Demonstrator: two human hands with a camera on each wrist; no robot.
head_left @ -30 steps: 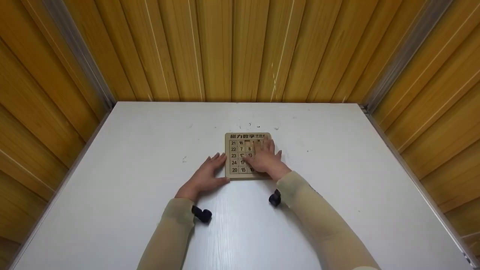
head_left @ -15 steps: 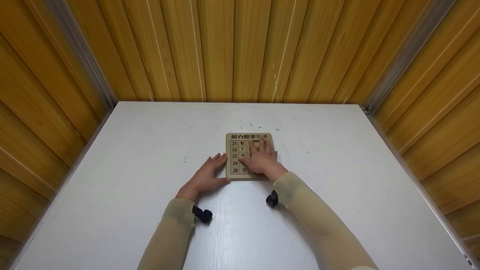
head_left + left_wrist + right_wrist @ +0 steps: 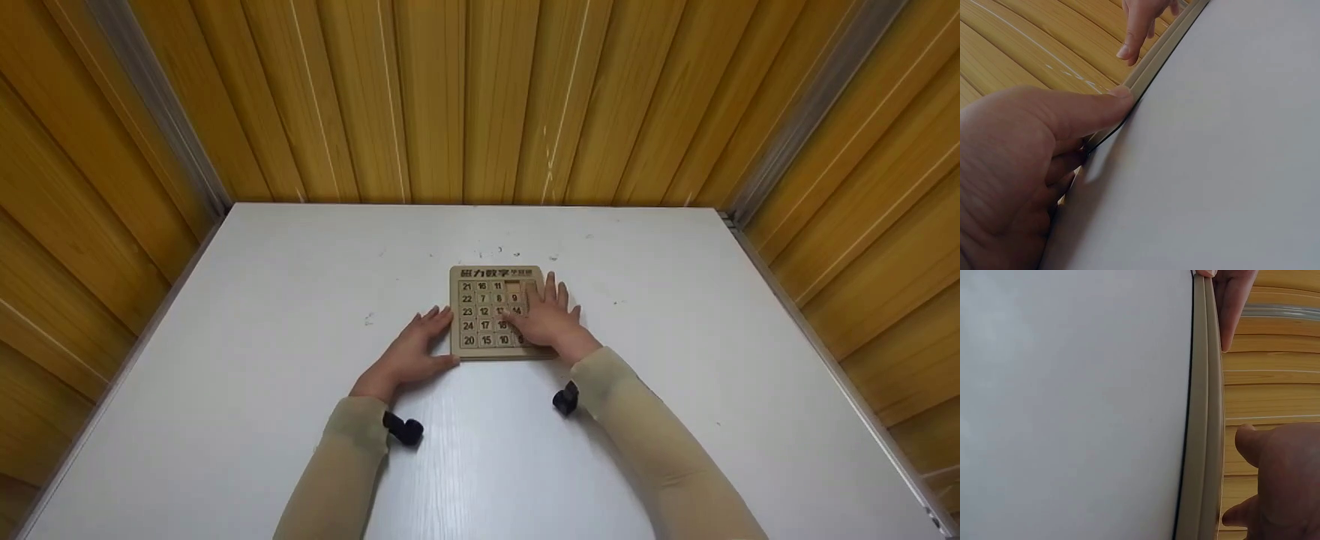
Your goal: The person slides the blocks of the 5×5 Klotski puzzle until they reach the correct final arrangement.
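Observation:
A wooden number slide puzzle (image 3: 480, 354) lies flat on the white table, with dark characters across its top border. The vacant slot (image 3: 513, 287) is in the top row, just right of tile 11 (image 3: 497, 286). My left hand (image 3: 411, 354) holds the puzzle's near left corner: the thumb (image 3: 1095, 109) presses on the corner and the fingers lie along the left side. Over the right-hand tiles my right hand (image 3: 551, 319) is spread, index finger (image 3: 533, 292) by the top right. It hides part of the right column. In the right wrist view its thumb (image 3: 1249, 444) stands above the puzzle's edge.
The white table (image 3: 300, 285) surrounds the puzzle, with small dark marks beyond it. Yellow wood-patterned walls (image 3: 465, 97) stand at the back and both sides. Black wrist cameras (image 3: 405, 430) sit on both sleeves.
Tile 11 has slid left along the top row, so the vacant slot now stands to its right. My right hand then shifted right, uncovering more tiles. The left hand has stayed in place.

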